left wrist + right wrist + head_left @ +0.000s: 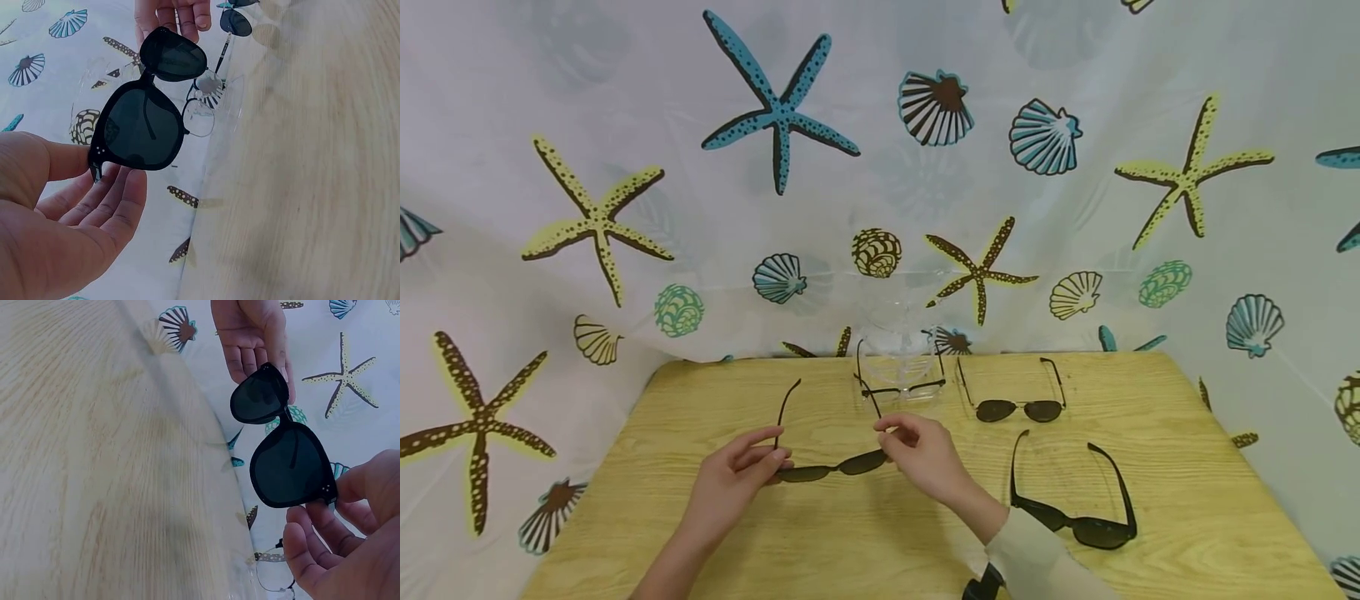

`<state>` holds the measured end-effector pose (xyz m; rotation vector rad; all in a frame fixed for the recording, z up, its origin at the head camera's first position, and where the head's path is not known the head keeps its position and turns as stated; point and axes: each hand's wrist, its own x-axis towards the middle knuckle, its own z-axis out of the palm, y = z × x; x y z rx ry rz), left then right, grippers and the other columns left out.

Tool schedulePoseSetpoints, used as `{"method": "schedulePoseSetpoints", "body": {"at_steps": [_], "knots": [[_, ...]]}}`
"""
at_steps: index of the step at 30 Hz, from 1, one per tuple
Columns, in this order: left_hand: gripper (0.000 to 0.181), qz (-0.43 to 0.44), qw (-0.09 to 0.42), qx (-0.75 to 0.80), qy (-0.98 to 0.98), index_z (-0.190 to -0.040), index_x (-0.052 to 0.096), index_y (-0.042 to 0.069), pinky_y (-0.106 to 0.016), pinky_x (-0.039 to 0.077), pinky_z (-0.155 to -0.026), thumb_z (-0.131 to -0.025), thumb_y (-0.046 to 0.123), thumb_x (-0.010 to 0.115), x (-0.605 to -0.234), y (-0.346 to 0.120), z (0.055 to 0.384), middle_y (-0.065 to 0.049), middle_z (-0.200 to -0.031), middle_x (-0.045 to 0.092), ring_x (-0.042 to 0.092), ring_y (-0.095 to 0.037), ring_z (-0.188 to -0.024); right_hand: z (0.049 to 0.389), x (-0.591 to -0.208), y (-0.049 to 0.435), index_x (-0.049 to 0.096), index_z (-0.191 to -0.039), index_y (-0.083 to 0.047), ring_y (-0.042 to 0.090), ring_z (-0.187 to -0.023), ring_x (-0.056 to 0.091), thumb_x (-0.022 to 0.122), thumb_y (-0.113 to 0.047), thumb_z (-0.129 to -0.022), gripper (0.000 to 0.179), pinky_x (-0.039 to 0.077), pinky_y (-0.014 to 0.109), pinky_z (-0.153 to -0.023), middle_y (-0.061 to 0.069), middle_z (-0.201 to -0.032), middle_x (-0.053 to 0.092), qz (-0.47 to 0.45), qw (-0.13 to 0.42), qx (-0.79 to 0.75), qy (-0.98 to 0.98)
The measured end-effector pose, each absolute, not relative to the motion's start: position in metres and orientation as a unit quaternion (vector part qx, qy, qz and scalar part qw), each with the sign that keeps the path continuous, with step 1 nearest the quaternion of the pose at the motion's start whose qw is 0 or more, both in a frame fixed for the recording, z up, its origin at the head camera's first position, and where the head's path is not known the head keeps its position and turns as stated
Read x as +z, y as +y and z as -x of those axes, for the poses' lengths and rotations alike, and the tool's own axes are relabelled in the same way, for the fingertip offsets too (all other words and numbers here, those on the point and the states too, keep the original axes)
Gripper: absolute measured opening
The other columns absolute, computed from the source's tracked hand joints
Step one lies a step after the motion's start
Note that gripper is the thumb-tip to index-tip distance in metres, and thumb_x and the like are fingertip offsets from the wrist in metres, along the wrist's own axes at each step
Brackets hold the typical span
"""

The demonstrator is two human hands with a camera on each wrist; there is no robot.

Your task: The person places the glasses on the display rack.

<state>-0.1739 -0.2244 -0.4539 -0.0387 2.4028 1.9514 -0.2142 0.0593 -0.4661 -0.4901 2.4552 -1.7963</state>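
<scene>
Both hands hold a pair of black-framed sunglasses (862, 462) above the wooden table, dark lenses toward the wearer and temple arms unfolded away. At the left hinge corner, my left hand (741, 471) pinches the frame between thumb and fingers. My right hand (925, 454) pinches the opposite corner, its fingertips by the temple arm. In the left wrist view the near lens (142, 128) shows small light dots at its corner, close to the left thumb. The right wrist view shows the right hand (356, 531) with its thumb and fingers around the other corner of the frame.
Behind the held pair, clear-lens glasses (904, 390) with a dark upper rim sit at a transparent stand (895, 321). Aviator sunglasses (1018, 410) and thick black sunglasses (1101, 532) lie unfolded to the right. A shell-and-starfish curtain (865, 167) borders the wooden table (700, 400).
</scene>
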Motion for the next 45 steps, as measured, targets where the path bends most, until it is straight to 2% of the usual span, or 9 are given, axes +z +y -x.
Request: {"method": "schedulePoseSetpoints", "body": {"at_steps": [3,7,9,11,16,20,26,35,45], "knots": [[0.042,0.006,0.026,0.626,0.779,-0.146,0.061,0.007,-0.030,0.063,-0.090,-0.105,0.014,0.068,-0.452,-0.220,0.176,-0.009,-0.115,0.079,0.078,-0.011,-0.100,0.213,-0.463,0.065,0.075,-0.123,-0.009,0.016,-0.072,0.062,0.066,-0.016,-0.105,0.022,0.049,0.026,-0.060,0.015,-0.096,0.076,0.155,0.034,-0.594,0.789],[0.042,0.004,0.032,0.621,0.783,-0.146,0.062,0.010,-0.031,0.063,-0.090,-0.105,0.016,0.069,-0.448,-0.215,0.179,-0.010,-0.117,0.079,0.078,-0.010,-0.100,0.212,-0.460,0.072,0.076,-0.125,-0.010,0.012,-0.074,0.064,0.065,-0.017,-0.105,0.024,0.059,0.034,-0.068,0.015,-0.098,0.076,0.154,0.040,-0.596,0.787],[0.043,0.001,0.035,0.622,0.782,-0.146,0.062,0.009,-0.031,0.063,-0.091,-0.105,0.017,0.069,-0.445,-0.213,0.180,-0.011,-0.117,0.079,0.077,-0.010,-0.100,0.211,-0.458,0.075,0.075,-0.125,-0.009,0.010,-0.074,0.064,0.065,-0.017,-0.105,0.024,0.061,0.037,-0.070,0.016,-0.097,0.075,0.154,0.042,-0.596,0.787],[0.043,-0.004,0.037,0.625,0.780,-0.147,0.061,0.009,-0.031,0.063,-0.091,-0.105,0.017,0.068,-0.443,-0.210,0.182,-0.012,-0.118,0.078,0.077,-0.010,-0.101,0.211,-0.456,0.078,0.075,-0.126,-0.008,0.011,-0.074,0.064,0.064,-0.016,-0.105,0.025,0.060,0.035,-0.070,0.017,-0.097,0.075,0.153,0.042,-0.597,0.787],[0.045,-0.020,0.039,0.627,0.777,-0.148,0.060,0.009,-0.032,0.063,-0.091,-0.105,0.018,0.068,-0.440,-0.204,0.186,-0.015,-0.121,0.077,0.077,-0.010,-0.102,0.209,-0.449,0.086,0.074,-0.126,-0.006,0.022,-0.075,0.067,0.065,-0.015,-0.105,0.025,0.058,0.027,-0.067,0.019,-0.096,0.074,0.141,0.037,-0.602,0.785],[0.044,-0.027,0.039,0.631,0.775,-0.147,0.061,0.008,-0.031,0.063,-0.090,-0.104,0.017,0.069,-0.440,-0.198,0.189,-0.015,-0.119,0.078,0.077,-0.010,-0.100,0.208,-0.447,0.092,0.073,-0.127,-0.006,0.031,-0.078,0.069,0.065,-0.015,-0.105,0.025,0.058,0.027,-0.067,0.019,-0.096,0.074,0.133,0.033,-0.604,0.785],[0.044,-0.043,0.034,0.630,0.775,-0.146,0.061,0.006,-0.030,0.063,-0.089,-0.104,0.016,0.069,-0.440,-0.190,0.192,-0.014,-0.115,0.078,0.077,-0.009,-0.099,0.207,-0.447,0.100,0.073,-0.127,-0.006,0.025,-0.074,0.070,0.065,-0.015,-0.105,0.026,0.059,0.027,-0.067,0.019,-0.096,0.074,0.127,0.025,-0.603,0.787],[0.043,-0.055,0.031,0.622,0.780,-0.145,0.062,0.006,-0.028,0.063,-0.087,-0.104,0.016,0.070,-0.440,-0.178,0.198,-0.017,-0.116,0.077,0.077,-0.010,-0.098,0.207,-0.445,0.113,0.073,-0.129,-0.004,0.028,-0.072,0.071,0.065,-0.013,-0.104,0.027,0.059,0.027,-0.066,0.020,-0.097,0.075,0.123,0.012,-0.597,0.793],[0.042,-0.051,0.018,0.610,0.791,-0.145,0.063,0.010,-0.028,0.063,-0.086,-0.104,0.018,0.070,-0.442,-0.166,0.210,-0.017,-0.116,0.078,0.078,-0.017,-0.100,0.217,-0.442,0.118,0.074,-0.129,-0.007,0.014,-0.065,0.066,0.064,-0.011,-0.105,0.027,0.057,0.028,-0.063,0.017,-0.093,0.074,0.091,-0.006,-0.591,0.801]]}}
